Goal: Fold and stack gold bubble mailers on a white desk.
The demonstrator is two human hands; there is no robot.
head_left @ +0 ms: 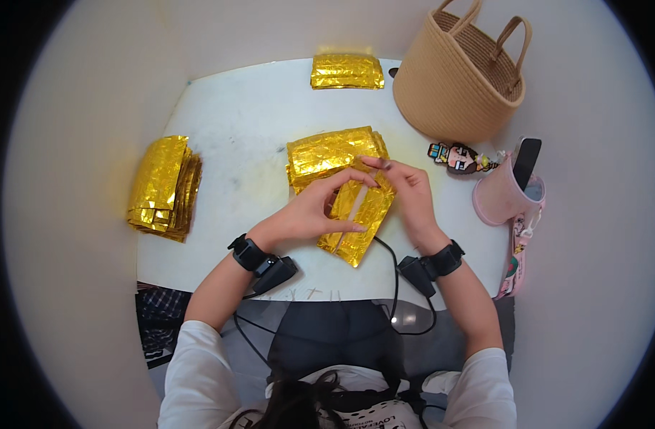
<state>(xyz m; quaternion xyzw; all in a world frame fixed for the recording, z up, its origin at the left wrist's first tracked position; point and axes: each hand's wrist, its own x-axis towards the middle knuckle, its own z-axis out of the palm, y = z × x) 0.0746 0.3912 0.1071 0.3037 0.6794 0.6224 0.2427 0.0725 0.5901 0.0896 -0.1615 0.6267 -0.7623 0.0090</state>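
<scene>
A flat gold foil packet (371,227) with a pale strip running along it lies tilted between my hands over the middle of the table. My left hand (314,209) curves around its left side, thumb on the face and fingers near the top end. At that top end, the bent fingers of my right hand (411,191) grip the packet's upper right edge; their exact hold is partly hidden. Just behind, touching or nearly touching my fingers, sits a stack of similar gold foil packets (327,149).
Another gold stack (158,187) stands at the table's left, and a smaller one (347,71) at the back. A woven basket (442,86) fills the back right. Nearer are a cartoon charm (460,158) and a pink cup (493,196) holding a dark device (528,159). Black cables (396,286) hang over the front edge.
</scene>
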